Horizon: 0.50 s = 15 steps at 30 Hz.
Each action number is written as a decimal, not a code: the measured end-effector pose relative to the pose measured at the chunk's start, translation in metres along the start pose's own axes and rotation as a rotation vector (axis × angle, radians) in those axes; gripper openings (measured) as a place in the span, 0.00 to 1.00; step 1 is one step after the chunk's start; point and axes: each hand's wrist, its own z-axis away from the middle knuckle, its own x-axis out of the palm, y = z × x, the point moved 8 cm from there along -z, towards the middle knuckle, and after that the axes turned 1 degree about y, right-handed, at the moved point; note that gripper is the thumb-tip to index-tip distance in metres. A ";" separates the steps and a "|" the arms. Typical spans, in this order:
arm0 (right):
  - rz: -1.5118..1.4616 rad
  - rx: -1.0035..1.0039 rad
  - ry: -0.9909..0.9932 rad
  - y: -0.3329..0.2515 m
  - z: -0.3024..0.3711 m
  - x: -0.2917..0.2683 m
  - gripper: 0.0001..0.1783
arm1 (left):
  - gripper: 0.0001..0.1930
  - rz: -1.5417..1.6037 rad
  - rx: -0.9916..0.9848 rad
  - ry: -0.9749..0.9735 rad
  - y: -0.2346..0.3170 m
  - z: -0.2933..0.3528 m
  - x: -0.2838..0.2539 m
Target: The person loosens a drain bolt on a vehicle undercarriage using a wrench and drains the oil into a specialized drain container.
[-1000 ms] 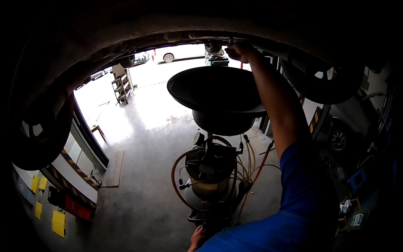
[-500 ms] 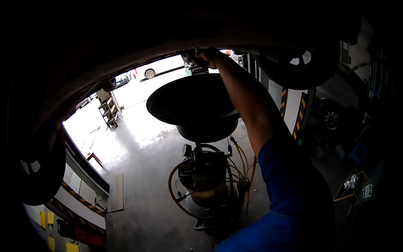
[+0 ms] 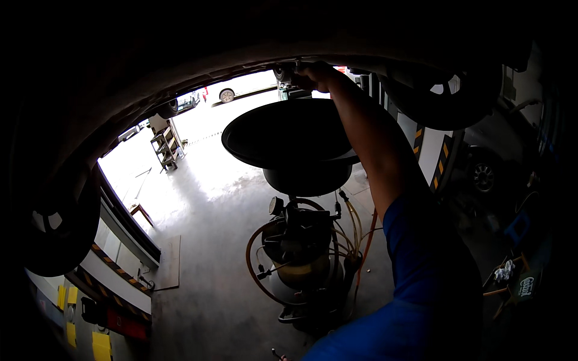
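My right arm, in a blue sleeve, reaches up from the lower right to the dark underside of a raised car (image 3: 198,69). There my right hand (image 3: 313,77) has its fingers closed at a small shiny fitting (image 3: 298,62); shadow hides what exactly they grip. Below it stands a wide black oil drain pan (image 3: 283,129) on top of a tank (image 3: 298,253) with a gauge and several hoses. At the lower edge, just the fingertips of my left hand (image 3: 283,358) show, around a slim metal tool (image 3: 275,352).
Car wheels hang at the left (image 3: 60,228) and right (image 3: 442,90). Striped lift posts (image 3: 442,162) flank me. A shelf cart (image 3: 165,144) stands toward the bright doorway, a low stool (image 3: 141,213) nearer. A box with a crumpled rag (image 3: 504,271) sits at the right.
The view has shifted slightly, so the drain pan and tank appear further right. My right hand stays up at the underside. The slim tool and left fingertips have come further into view.
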 end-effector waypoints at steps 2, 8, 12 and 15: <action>0.073 -0.044 0.031 -0.004 0.003 0.003 0.17 | 0.13 -0.001 -0.009 0.003 -0.002 0.003 0.000; 0.205 -0.071 0.123 -0.009 0.010 0.010 0.17 | 0.13 -0.005 -0.027 0.007 -0.005 0.008 -0.001; -0.086 -0.050 0.027 0.000 0.005 0.007 0.14 | 0.13 -0.005 -0.034 0.004 -0.007 0.011 0.001; -0.120 0.053 -0.029 0.001 0.008 0.005 0.14 | 0.13 -0.009 -0.042 0.006 -0.010 0.011 0.000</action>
